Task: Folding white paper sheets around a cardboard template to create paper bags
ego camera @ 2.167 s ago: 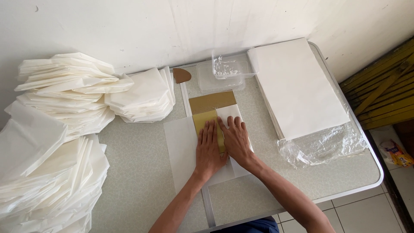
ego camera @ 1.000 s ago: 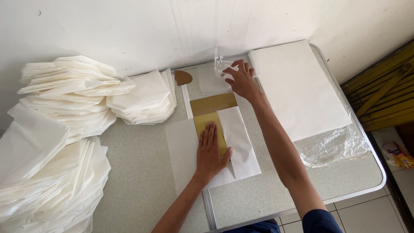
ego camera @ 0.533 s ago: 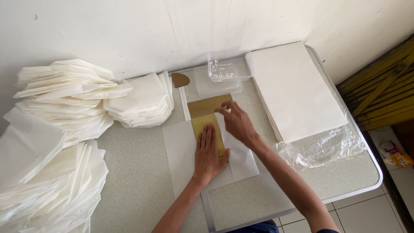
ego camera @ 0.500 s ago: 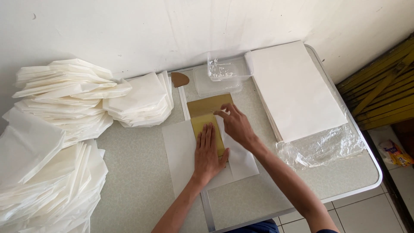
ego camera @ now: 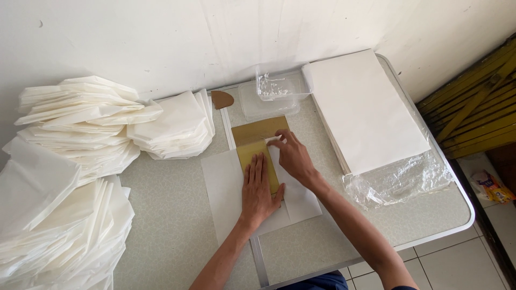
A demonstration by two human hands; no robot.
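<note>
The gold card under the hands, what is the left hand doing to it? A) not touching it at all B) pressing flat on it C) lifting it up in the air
B: the left hand lies flat, palm down, on the gold card, which rests on the white paper sheet on the table.

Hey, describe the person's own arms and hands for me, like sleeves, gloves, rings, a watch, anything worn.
Both forearms are bare from the frame's lower edge to the fingers, with no sleeves in view. The left hand and right hand wear no gloves, and no ring, watch or bracelet shows on either. Nails look short and unpainted, though they are small in the head view.
</note>
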